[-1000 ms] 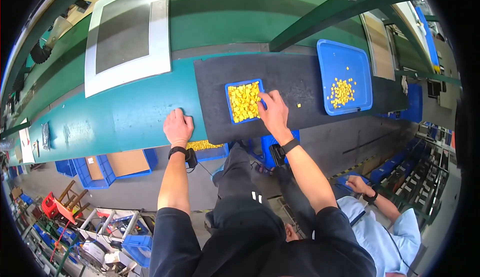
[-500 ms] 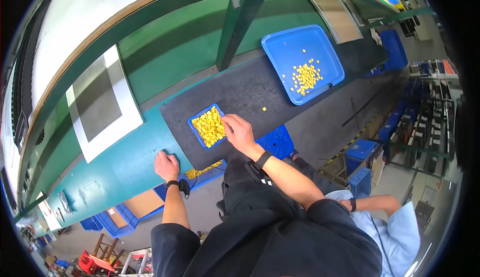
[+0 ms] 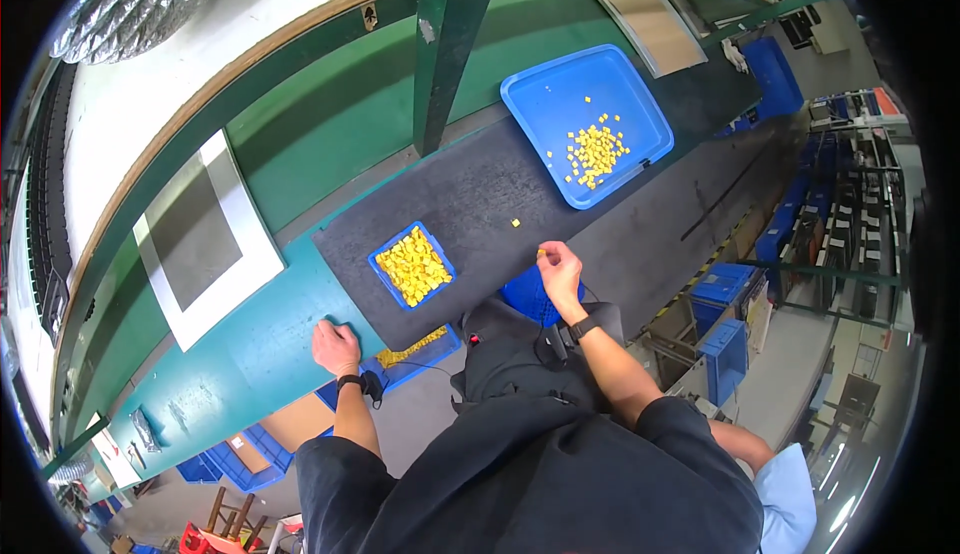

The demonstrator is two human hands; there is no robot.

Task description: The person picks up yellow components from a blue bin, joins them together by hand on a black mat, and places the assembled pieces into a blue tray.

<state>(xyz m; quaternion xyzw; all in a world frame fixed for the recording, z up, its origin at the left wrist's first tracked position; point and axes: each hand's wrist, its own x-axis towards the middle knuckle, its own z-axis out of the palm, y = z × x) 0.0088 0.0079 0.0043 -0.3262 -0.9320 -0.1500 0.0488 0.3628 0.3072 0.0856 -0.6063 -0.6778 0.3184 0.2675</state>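
My right hand is at the near edge of the black mat, thumb and fingertips pinched on a small yellow block. Loosely curled, my left hand rests on the green tabletop, with nothing seen in it. A small blue tray full of yellow blocks sits on the mat between my hands. One loose block lies on the mat beyond my right hand. Farther right, a large blue tray holds a scattered heap of similar blocks.
A green upright post rises behind the mat. A white-framed panel leans at the back left. Below the table edge is a blue bin with yellow blocks. A co-worker's light blue sleeve shows at lower right.
My right hand has moved right, from the small tray to the mat's near edge, and a yellow block now shows at its fingertips. My left hand stays on the tabletop. The view has shifted slightly.
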